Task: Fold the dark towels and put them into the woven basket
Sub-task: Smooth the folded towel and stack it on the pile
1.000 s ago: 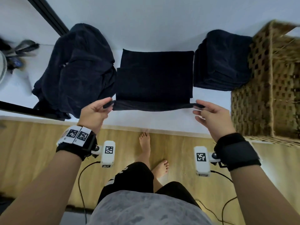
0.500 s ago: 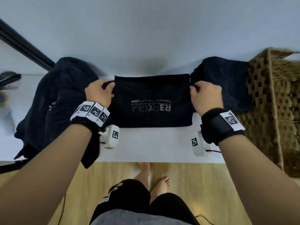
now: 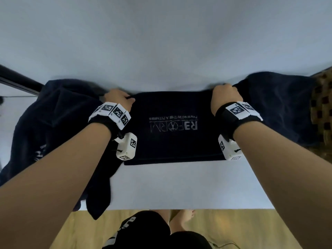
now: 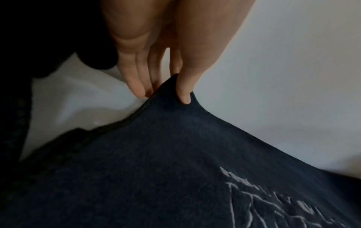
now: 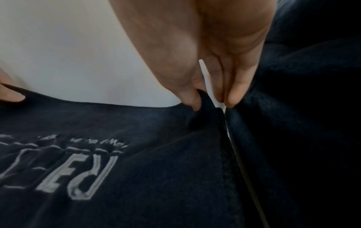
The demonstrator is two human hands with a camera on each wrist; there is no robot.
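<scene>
**Head view: both hands pinching the far corners of the folded towel**

Head view, centre of frame: the folded towel point(image 3: 172, 139) lies flat on the white table point(image 3: 179, 187), white logo print facing up and reading upside down to you. Your left hand point(image 3: 119, 101) is on its far-left corner, your right hand point(image 3: 224, 97) on its far-right corner.

Left wrist view: your left hand point(image 4: 156, 64) has the thumb on top of the towel point(image 4: 175, 177) corner, with the fingers point(image 4: 136, 83) behind the hem. The corner is lifted into a small peak off the table point(image 4: 283, 77). That is a pinch.

Right wrist view: same story. Your right hand point(image 5: 205, 61) has the thumb pressed into the towel point(image 5: 156, 177) corner, and the fingers point(image 5: 236, 89) come down on the far side of the hem, touching it.

Left of frame in the head view: the loose towel pile point(image 3: 53, 132), with one end hanging over the near table edge. Right of frame: the towel stack point(image 3: 280, 112), just beside the folded towel. Far right edge: the woven basket point(image 3: 323, 114), only partly in shot and blurred; I cannot tell what is in it.
</scene>
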